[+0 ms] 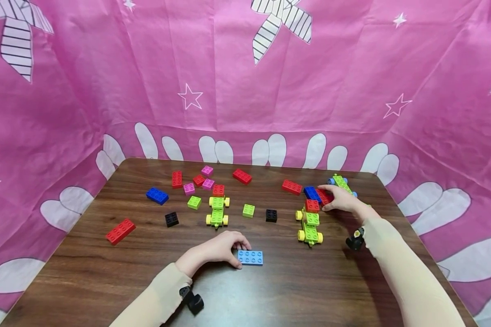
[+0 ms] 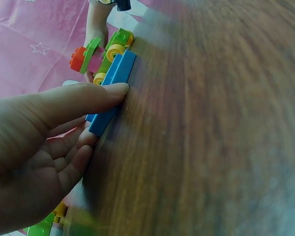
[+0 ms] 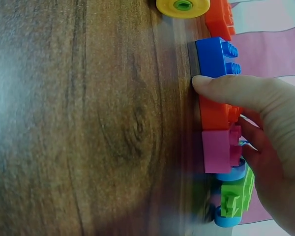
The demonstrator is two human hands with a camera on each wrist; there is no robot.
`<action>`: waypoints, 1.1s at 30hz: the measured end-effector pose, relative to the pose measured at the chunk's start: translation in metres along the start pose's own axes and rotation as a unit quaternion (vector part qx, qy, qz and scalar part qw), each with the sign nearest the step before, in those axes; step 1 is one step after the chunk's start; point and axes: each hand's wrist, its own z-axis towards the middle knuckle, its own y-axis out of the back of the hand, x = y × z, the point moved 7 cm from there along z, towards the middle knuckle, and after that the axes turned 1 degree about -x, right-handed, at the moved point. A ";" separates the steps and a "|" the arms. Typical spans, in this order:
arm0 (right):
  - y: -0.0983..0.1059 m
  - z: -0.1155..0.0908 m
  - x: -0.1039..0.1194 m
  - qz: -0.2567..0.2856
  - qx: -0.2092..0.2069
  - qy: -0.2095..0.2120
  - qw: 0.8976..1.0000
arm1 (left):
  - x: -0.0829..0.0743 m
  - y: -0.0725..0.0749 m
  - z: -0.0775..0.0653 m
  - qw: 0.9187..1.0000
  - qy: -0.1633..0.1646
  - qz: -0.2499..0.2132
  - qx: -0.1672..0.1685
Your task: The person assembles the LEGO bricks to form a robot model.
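My left hand [image 1: 218, 247] pinches the left end of a light blue toy brick [image 1: 251, 257] near the front of the table. In the left wrist view the thumb lies along one side of that brick [image 2: 117, 73], fingers on the other. At the right, my right hand [image 1: 343, 200] holds a red brick [image 3: 215, 114] between thumb and fingers. A dark blue brick [image 3: 211, 58] stands against one end of it and a pink brick [image 3: 217, 151] at the other. The hand hides the pink brick in the head view.
Nearby stand a green car with yellow wheels [image 1: 311, 229] and a green car with blue wheels [image 1: 341, 182]. Another yellow-wheeled car [image 1: 217, 211] sits mid-table. Loose bricks lie around, among them a black brick [image 1: 271, 215] and a long red brick [image 1: 120, 231]. Pink cloth [image 1: 237, 100] hangs behind.
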 end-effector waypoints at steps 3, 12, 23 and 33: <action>0.000 -0.001 0.000 -0.002 0.000 -0.004 1.000 | 0.000 -0.001 0.000 1.000 0.000 -0.002 0.001; 0.001 -0.003 0.001 -0.005 -0.014 -0.002 1.000 | -0.002 -0.002 -0.001 1.000 0.003 -0.006 0.005; 0.013 -0.008 0.005 -0.001 -0.049 0.014 0.999 | -0.001 -0.001 0.000 1.000 -0.001 -0.007 0.001; 0.027 -0.022 0.014 -0.014 -0.110 0.008 0.994 | 0.000 0.001 0.000 1.000 -0.005 -0.004 0.000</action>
